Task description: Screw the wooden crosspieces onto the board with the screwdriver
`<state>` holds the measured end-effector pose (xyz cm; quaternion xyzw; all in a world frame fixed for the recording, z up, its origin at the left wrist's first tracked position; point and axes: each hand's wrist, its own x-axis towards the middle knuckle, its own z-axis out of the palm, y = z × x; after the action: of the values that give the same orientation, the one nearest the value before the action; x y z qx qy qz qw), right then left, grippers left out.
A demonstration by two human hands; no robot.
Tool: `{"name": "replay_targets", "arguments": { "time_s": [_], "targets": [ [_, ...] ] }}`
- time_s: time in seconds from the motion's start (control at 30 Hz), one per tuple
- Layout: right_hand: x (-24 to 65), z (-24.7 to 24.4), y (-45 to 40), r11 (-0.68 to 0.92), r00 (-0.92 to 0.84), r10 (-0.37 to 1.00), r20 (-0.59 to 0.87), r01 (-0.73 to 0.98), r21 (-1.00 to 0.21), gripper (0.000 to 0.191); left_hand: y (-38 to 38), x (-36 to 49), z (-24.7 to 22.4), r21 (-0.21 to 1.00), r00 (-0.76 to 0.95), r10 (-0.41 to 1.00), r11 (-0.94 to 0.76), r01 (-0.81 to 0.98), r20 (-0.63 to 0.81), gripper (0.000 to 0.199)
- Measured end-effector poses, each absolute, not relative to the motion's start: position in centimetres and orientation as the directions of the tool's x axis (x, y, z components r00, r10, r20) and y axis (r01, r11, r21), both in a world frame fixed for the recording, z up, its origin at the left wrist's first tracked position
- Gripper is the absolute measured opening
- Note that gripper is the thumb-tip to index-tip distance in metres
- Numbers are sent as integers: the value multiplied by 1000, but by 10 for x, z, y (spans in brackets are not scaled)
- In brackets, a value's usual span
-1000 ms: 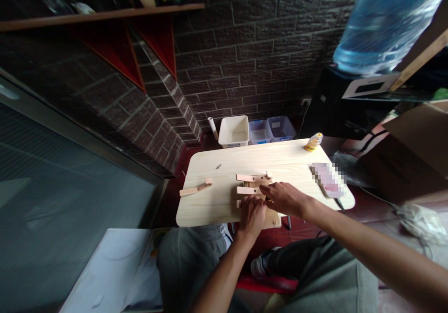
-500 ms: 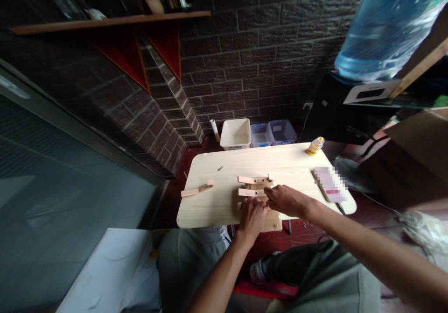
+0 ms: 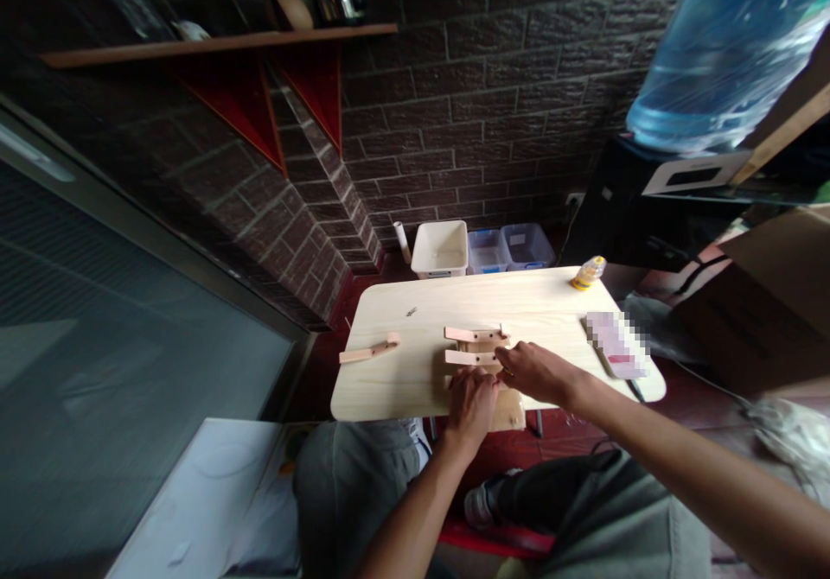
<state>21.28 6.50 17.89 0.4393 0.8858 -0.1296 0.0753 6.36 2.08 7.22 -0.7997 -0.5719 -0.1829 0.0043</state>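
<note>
Near the front edge of the pale wooden table (image 3: 402,389), my left hand (image 3: 473,397) presses down with bent fingers on a light wooden piece, mostly hidden beneath it. Close on its right, my right hand (image 3: 528,368) is closed on something small with a bit of yellow; I cannot make it out. Beyond my hands lie two wooden strips with dark holes, an upper one (image 3: 459,334) and a lower one (image 3: 462,358), across a brownish board. The board's end (image 3: 509,412) reaches the front edge. Another wooden piece (image 3: 367,353) lies apart on the left.
Small dark bits (image 3: 411,312) lie at the table's back left. A clear bottle with yellow (image 3: 589,273) stands back right, near a pinkish, partly pixelated flat item (image 3: 609,341). Behind the table are a white bin (image 3: 440,249) and bluish bins (image 3: 526,246).
The whole view has shifted slightly. My right hand has turned a little, and a yellow bit now shows at its fingers. My left hand stays on the wooden piece.
</note>
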Motion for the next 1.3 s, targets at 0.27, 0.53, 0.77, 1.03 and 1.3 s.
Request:
{"name": "replay_targets", "arguments": {
  "time_s": [0.27, 0.53, 0.77, 1.03, 1.3],
  "targets": [
    [211, 177, 60, 541, -562, 796, -224, 827, -154, 26, 21, 61, 62, 233, 255, 905, -344, 910, 341, 4],
    [211, 190, 68, 673, -670, 702, -241, 735, -85, 26, 22, 62, 60, 236, 262, 892, -362, 902, 368, 5],
    [208, 184, 69, 668, -671, 708, -220, 737, -97, 22, 22, 59, 53, 228, 259, 885, -364, 903, 387, 1],
    [203, 177, 70, 724, -713, 667, -217, 689, -41, 23, 24, 59, 50, 233, 265, 893, -363, 902, 363, 2],
    [206, 183, 71, 749, -736, 636, -232, 661, -45, 26, 23, 58, 49, 245, 270, 881, -382, 891, 389, 3]
  ]
}}
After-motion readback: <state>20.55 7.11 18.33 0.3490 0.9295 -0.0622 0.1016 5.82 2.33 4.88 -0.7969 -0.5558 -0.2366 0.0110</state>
